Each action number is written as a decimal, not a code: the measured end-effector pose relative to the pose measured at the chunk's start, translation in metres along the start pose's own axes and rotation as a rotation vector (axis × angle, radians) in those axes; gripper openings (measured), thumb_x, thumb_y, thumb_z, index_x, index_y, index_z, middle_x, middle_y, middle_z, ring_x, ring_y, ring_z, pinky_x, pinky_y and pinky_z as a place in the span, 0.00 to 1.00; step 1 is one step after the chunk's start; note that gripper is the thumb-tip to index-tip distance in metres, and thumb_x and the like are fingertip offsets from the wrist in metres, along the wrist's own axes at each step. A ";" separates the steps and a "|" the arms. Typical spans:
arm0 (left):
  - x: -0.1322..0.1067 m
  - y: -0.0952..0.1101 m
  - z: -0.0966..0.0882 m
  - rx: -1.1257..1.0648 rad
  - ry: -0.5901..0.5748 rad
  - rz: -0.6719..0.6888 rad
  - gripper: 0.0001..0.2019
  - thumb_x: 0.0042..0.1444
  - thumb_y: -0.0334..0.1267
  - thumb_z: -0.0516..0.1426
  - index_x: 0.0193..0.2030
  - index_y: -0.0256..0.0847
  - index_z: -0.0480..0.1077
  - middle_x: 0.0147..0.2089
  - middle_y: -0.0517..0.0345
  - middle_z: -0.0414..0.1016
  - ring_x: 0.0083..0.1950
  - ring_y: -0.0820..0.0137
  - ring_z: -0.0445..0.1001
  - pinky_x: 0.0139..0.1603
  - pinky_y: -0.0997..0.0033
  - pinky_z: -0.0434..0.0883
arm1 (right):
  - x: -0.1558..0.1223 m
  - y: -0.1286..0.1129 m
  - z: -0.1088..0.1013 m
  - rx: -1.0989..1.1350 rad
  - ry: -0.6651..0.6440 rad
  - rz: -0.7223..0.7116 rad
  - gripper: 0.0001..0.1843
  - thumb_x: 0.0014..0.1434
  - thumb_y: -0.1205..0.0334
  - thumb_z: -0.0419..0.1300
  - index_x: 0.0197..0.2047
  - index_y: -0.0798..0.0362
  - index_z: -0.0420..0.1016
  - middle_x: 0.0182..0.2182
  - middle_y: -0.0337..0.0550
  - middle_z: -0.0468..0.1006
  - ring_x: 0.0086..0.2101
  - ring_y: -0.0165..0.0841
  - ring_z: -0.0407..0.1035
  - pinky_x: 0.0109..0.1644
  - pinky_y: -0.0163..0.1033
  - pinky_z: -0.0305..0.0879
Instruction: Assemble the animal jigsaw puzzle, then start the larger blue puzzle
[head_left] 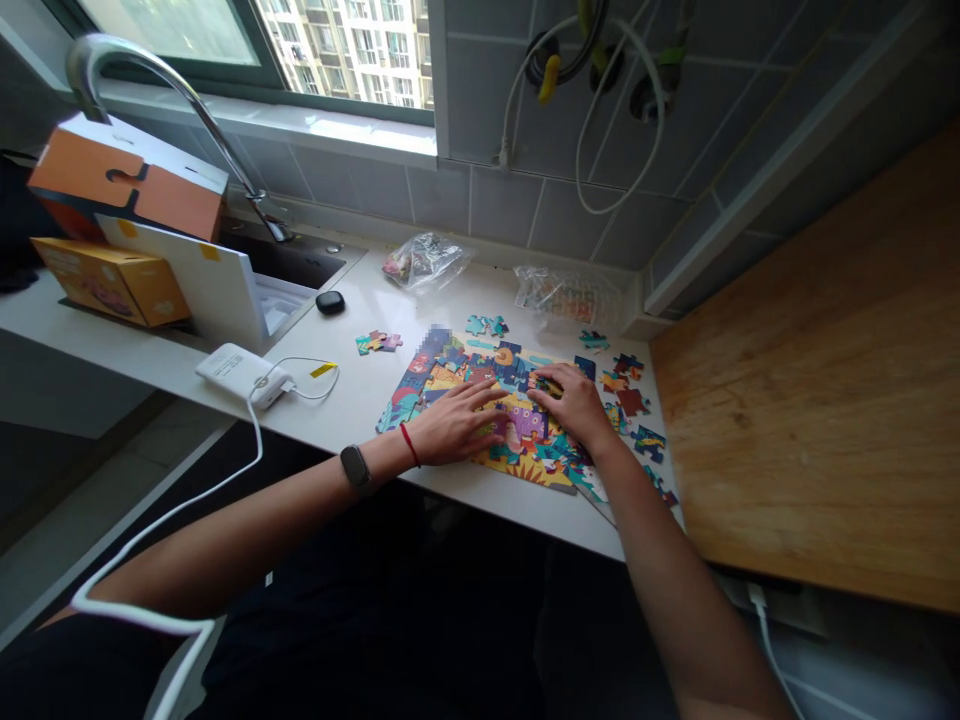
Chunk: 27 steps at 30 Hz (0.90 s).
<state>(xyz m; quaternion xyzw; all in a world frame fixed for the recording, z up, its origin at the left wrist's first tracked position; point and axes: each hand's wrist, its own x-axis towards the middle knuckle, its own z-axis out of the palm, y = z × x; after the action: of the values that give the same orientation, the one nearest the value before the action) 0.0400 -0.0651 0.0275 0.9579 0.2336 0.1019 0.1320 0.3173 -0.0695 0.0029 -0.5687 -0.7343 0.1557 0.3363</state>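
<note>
A colourful jigsaw puzzle [525, 462], partly joined, lies on the white counter in front of me. My left hand [461, 422] rests flat across its middle, fingers stretched out and holding nothing. On the right part of the puzzle, my right hand [568, 398] is bent with thumb and fingertips closed around a small dark jigsaw piece [549, 386], mostly hidden by the fingers. Loose pieces lie to the right, among them a brown piece [632, 401] and a blue one [649, 443]. Teal pieces [487, 326] sit behind the puzzle, and a small joined cluster [379, 343] lies to its left.
Two clear plastic bags [429, 262] [566, 292] lie near the wall. On the left are a white power bank [244, 374] with its cable, a black case [330, 302] and boxes [124, 180] by the sink. A wooden panel [817, 400] borders the right.
</note>
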 end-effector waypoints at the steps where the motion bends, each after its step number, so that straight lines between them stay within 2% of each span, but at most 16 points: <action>1: 0.005 -0.005 0.000 0.005 0.015 -0.015 0.22 0.74 0.51 0.52 0.66 0.44 0.73 0.75 0.45 0.64 0.79 0.50 0.56 0.77 0.44 0.59 | 0.000 0.000 0.000 -0.001 0.004 0.008 0.12 0.60 0.58 0.70 0.47 0.49 0.84 0.48 0.51 0.84 0.51 0.47 0.77 0.61 0.56 0.70; 6: 0.020 -0.021 0.010 -0.001 0.060 -0.080 0.23 0.73 0.50 0.53 0.67 0.41 0.72 0.75 0.43 0.64 0.79 0.49 0.57 0.76 0.42 0.59 | 0.000 -0.001 -0.002 0.017 0.019 0.023 0.09 0.60 0.56 0.70 0.44 0.48 0.84 0.46 0.49 0.86 0.50 0.47 0.79 0.60 0.56 0.72; 10: 0.019 -0.022 0.018 -0.032 0.109 -0.092 0.23 0.74 0.49 0.50 0.66 0.41 0.73 0.74 0.46 0.66 0.77 0.51 0.60 0.76 0.43 0.60 | 0.000 -0.002 -0.003 0.014 0.023 0.011 0.07 0.60 0.56 0.70 0.41 0.46 0.84 0.44 0.48 0.87 0.49 0.47 0.79 0.59 0.57 0.73; 15: 0.017 -0.021 0.019 -0.022 0.123 -0.093 0.22 0.75 0.49 0.49 0.65 0.41 0.74 0.74 0.47 0.67 0.76 0.51 0.62 0.76 0.45 0.60 | 0.001 -0.006 -0.003 -0.002 0.043 0.016 0.07 0.60 0.54 0.70 0.39 0.47 0.84 0.43 0.49 0.87 0.47 0.47 0.80 0.58 0.56 0.75; 19: 0.018 -0.021 0.019 -0.023 0.128 -0.096 0.21 0.74 0.48 0.50 0.65 0.43 0.74 0.74 0.47 0.67 0.76 0.52 0.62 0.76 0.45 0.60 | 0.005 -0.011 0.002 0.000 0.049 0.008 0.07 0.61 0.54 0.69 0.40 0.46 0.85 0.43 0.48 0.86 0.47 0.47 0.80 0.57 0.56 0.75; 27: 0.018 -0.022 0.020 -0.021 0.145 -0.081 0.20 0.74 0.46 0.52 0.63 0.40 0.74 0.73 0.47 0.68 0.76 0.50 0.63 0.76 0.45 0.60 | 0.008 -0.009 0.007 -0.082 -0.046 -0.020 0.11 0.64 0.57 0.66 0.48 0.43 0.88 0.47 0.50 0.79 0.49 0.46 0.75 0.60 0.56 0.72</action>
<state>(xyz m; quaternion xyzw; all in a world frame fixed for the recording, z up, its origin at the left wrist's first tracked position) 0.0513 -0.0417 0.0038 0.9363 0.2802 0.1679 0.1289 0.3048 -0.0634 0.0058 -0.5708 -0.7534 0.1353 0.2972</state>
